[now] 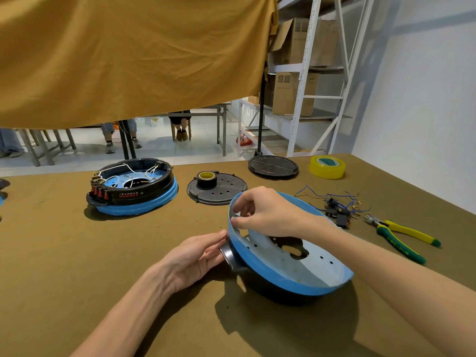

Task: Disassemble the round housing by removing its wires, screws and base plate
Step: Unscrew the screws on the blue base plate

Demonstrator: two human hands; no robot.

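Round housing (288,266) tilted on tabletop (77,253), near front edge. Left hand (195,256) grips its black side handle (231,256); right hand (260,210) pinches the blue rim. Pliers (401,235) and loose wires (334,202) lie to the right.

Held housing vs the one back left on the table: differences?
The held housing is tilted, gripped by the left hand and right hand; the far housing lies flat, untouched. Held one is stripped of wires; far one keeps white wires and red switches. Both have blue rims.
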